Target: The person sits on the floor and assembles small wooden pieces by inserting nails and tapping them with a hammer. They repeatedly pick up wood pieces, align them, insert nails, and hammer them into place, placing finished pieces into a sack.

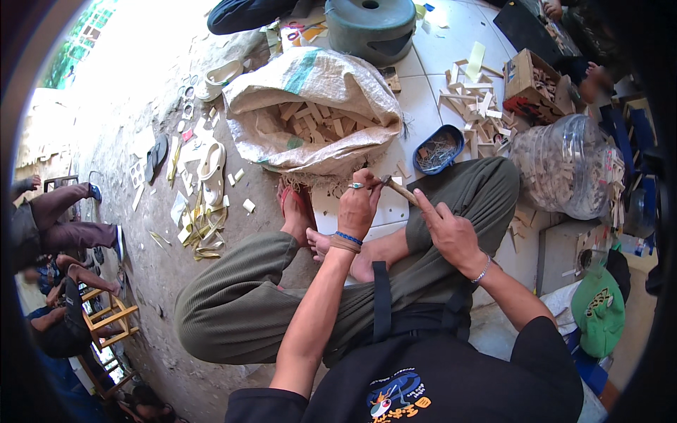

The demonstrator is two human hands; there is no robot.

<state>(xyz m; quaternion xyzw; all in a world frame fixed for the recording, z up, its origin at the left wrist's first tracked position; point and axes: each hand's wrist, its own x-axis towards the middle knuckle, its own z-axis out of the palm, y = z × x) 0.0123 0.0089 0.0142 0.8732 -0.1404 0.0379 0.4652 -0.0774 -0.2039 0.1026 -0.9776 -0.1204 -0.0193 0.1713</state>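
My right hand is closed round the wooden handle of a small hammer, with the index finger stretched along it. The hammer's dark head lies right beside the fingers of my left hand. Those left fingers are pinched together over the tiled floor; what they hold, if anything, is too small to make out. Just ahead stands an open white woven sack containing many small wooden blocks. A blue oval tub with thin nails sits to the right of the sack.
Loose wooden strips are heaped at the right, near a cardboard box and a large clear plastic bag. A grey-green plastic stool stands beyond the sack. White clogs and scraps lie on the left. Other people sit nearby.
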